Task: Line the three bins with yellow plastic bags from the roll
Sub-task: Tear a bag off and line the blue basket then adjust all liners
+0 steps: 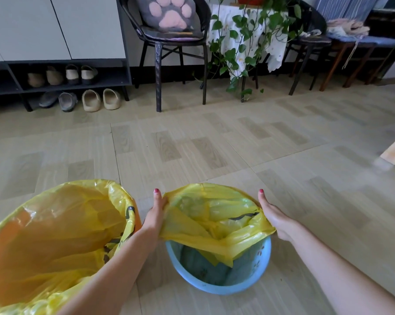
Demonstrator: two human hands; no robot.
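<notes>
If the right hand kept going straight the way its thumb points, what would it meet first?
Probably nothing nearby: the right hand, gripping the yellow bag at the blue bin, points across bare floor toward the plant; depth is uncertain.

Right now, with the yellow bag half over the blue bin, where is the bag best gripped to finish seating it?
Grip the yellow bag at its near hem, the loose fold sagging into the blue bin, coming from the person's side. The far edge seems to sit over the rim already, held by the left hand and right hand; only the near rim shows bare.
</notes>
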